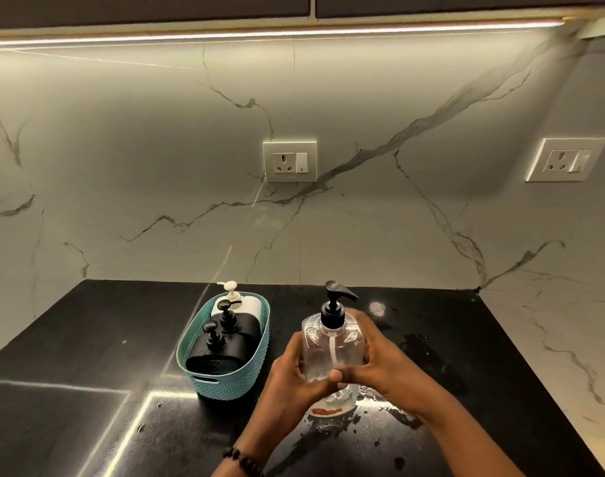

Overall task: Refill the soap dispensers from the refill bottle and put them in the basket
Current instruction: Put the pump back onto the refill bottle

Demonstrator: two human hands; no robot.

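Observation:
A clear square soap dispenser (332,349) with a black pump head stands upright above the black counter, held between both hands. My left hand (290,380) wraps its left side and my right hand (373,356) its right side, thumb across the front. Below it something clear with a red patch (332,406) lies on the counter, mostly hidden; I cannot tell what it is. To the left a teal basket (225,383) holds two black dispensers (215,352) (237,323) and a white one (237,301) at its far end.
The black counter (87,339) ends at a marble wall with two sockets (290,161) (566,160). Wet patches and droplets (421,346) lie to the right of the hands. A marble surface (552,339) borders the counter on the right.

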